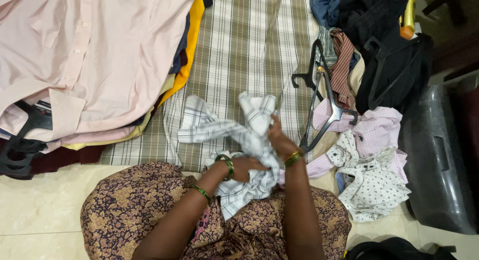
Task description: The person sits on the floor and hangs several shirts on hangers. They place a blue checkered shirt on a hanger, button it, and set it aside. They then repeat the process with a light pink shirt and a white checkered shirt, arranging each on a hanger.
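Two hangers [324, 100], four bangles [228, 166]

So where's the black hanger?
In the head view, the black hanger lies right of the hands, on the checked cloth, beside the pink checked shirt.

White grey-checked shirt [239, 140]; pale pink shirt [75, 55]
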